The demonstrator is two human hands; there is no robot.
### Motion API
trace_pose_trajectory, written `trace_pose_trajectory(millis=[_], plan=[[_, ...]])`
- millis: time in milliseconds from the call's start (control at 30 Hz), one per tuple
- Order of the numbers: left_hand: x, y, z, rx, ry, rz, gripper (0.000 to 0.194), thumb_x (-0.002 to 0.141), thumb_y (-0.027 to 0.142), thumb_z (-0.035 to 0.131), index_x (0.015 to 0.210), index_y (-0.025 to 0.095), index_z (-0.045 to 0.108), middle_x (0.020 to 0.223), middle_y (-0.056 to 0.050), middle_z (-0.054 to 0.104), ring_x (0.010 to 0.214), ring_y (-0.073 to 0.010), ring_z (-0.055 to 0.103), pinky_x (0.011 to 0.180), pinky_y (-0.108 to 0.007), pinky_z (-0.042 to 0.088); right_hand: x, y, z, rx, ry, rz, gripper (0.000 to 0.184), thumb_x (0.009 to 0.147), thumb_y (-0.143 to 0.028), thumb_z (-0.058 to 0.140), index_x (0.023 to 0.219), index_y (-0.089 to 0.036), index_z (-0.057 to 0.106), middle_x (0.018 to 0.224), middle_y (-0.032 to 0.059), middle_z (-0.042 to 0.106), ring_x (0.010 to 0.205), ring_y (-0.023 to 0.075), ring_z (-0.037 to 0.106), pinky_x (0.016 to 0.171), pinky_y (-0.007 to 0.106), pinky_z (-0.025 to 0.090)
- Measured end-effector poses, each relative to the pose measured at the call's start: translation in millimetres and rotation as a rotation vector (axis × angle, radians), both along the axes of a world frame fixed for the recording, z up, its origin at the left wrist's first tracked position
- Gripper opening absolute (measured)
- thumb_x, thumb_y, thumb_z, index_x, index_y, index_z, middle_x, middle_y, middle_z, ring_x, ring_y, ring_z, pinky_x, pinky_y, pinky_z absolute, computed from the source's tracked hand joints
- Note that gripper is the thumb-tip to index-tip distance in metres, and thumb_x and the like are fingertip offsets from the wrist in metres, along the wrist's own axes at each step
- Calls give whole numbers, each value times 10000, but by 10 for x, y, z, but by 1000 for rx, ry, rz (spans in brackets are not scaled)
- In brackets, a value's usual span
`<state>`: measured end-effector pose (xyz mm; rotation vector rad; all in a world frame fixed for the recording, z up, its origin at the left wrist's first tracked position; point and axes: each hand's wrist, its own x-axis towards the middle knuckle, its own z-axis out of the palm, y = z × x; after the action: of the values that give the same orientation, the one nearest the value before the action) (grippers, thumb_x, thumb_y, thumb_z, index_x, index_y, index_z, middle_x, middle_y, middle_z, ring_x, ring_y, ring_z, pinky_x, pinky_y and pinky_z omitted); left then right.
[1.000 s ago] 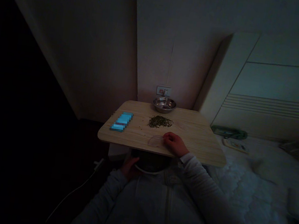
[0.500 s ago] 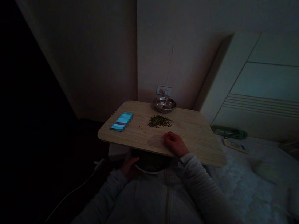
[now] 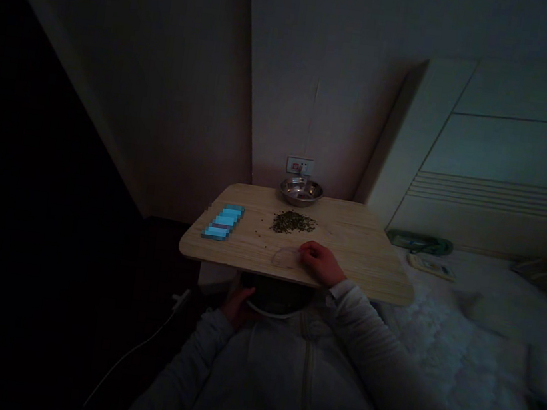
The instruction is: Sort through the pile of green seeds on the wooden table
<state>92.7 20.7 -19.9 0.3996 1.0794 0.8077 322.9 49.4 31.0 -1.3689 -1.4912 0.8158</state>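
Observation:
My right hand [image 3: 317, 259] is closed on the right end of a thin, clear, rounded plastic piece [image 3: 285, 256] near the front edge of the small wooden table [image 3: 365, 271]. Beyond it lies a loose pile of small dark green bits [image 3: 293, 222], with a few strays to its left; I cannot make out their exact kind. Below the tabletop, my left hand [image 3: 239, 305] grips the left side of a dark bowl with a pale rim [image 3: 273, 314]. The table edge hides part of that bowl, and its contents are too dark to tell.
A shiny metal bowl [image 3: 301, 192] stands at the table's back edge, under a wall socket [image 3: 300, 166]. A lit phone-like screen [image 3: 223, 222], blurred out, lies at the left. To the right is a bed [image 3: 441, 341] with a remote control [image 3: 431, 267]. A white cable [image 3: 134, 348] hangs at the left.
Both hands stay nearly where they were. The clear plastic piece looks slightly tilted compared with before; the pile and the bowls have not visibly moved.

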Motion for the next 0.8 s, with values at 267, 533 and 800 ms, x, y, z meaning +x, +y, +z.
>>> trace_pose_trajectory(millis=[267,533,800], plan=[[-16,40,-99,9,-7,8,173,815,141,584,981,141,633,983,-113,740,1008,-277,685,770,-398,594,-4,-3,12,-31,-4,-20,173,649,-280,535,766,-181,613,610,-27,554,585,123,475,582,252,375],[-21,42,-103,-2,-10,2,219,797,149,607,1013,154,643,1011,-107,740,1018,-282,681,763,-394,596,0,-1,-2,-14,15,-11,177,654,-287,528,769,-183,613,598,-27,555,582,124,468,570,245,370],[-3,20,-41,1,-18,-5,157,860,157,531,979,159,633,860,-63,756,895,-235,716,729,-367,603,-14,-25,47,-17,7,-14,165,647,-289,542,754,-179,603,607,-28,557,590,127,483,590,255,384]])
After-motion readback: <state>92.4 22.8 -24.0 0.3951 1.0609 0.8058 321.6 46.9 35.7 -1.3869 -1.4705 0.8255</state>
